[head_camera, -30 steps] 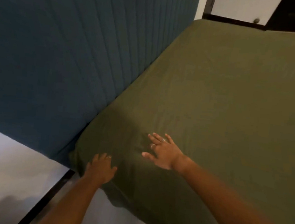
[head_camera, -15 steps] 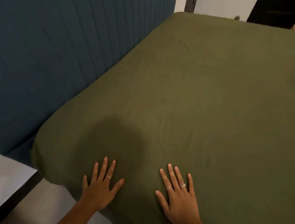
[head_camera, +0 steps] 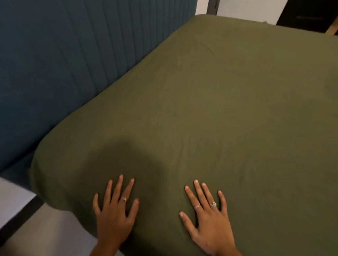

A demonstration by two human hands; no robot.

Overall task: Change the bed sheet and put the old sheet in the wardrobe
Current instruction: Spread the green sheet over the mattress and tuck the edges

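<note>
An olive green sheet (head_camera: 236, 117) is stretched smooth over the whole mattress, wrapped round the near left corner. My left hand (head_camera: 115, 213) lies flat on the sheet near that corner, fingers spread and straight. My right hand (head_camera: 207, 219) lies flat beside it to the right, fingers also spread, rings on two fingers. Both palms press on the fabric close to the near edge of the bed. No other sheet is in view.
A tall dark blue padded headboard (head_camera: 57, 67) runs along the left side of the bed. Pale floor (head_camera: 38, 232) and a dark strip lie below the near corner. A white wall and a dark door or wardrobe (head_camera: 309, 13) stand beyond the far edge.
Both hands slid back from near the headboard corner and now lie flat, side by side, near the front edge. Over the last half second they have barely moved.
</note>
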